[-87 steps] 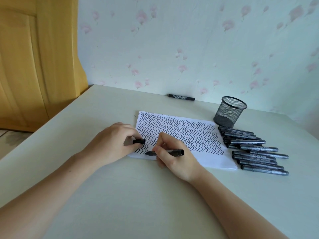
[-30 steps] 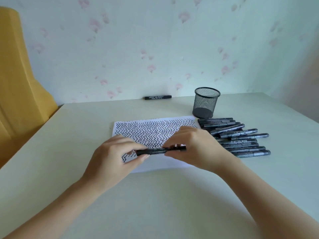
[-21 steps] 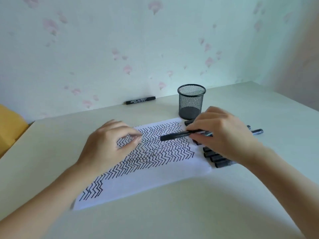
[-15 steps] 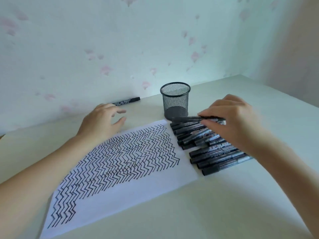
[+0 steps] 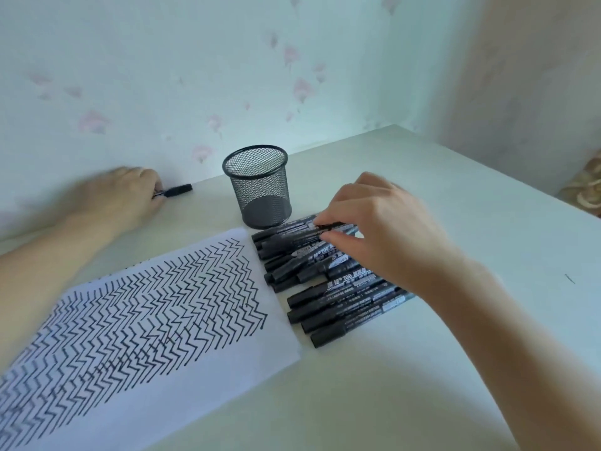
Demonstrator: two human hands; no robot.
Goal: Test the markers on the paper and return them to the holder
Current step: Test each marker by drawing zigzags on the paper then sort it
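An empty black mesh holder (image 5: 260, 190) stands near the wall. Right of it lies a pile of several black markers (image 5: 338, 307). My right hand (image 5: 383, 236) reaches over the pile's far end, with thumb and forefinger pinching a capped marker (image 5: 292, 228) that lies on top. My left hand (image 5: 120, 196), blurred, is at the wall on the far left. Its fingers curl round a lone black marker (image 5: 177, 190) whose end sticks out to the right. The white paper (image 5: 257, 362) covered in black zigzag lines lies in front, between my arms.
The pale table (image 5: 422, 369) ends at the wall behind the holder and at a right edge running from the back corner. Something beige (image 5: 585, 190) sits beyond that edge.
I capped the tested marker and my right hand carried it right onto the pile. My left hand left the paper and reached back to the lone marker by the wall. The view swung right.
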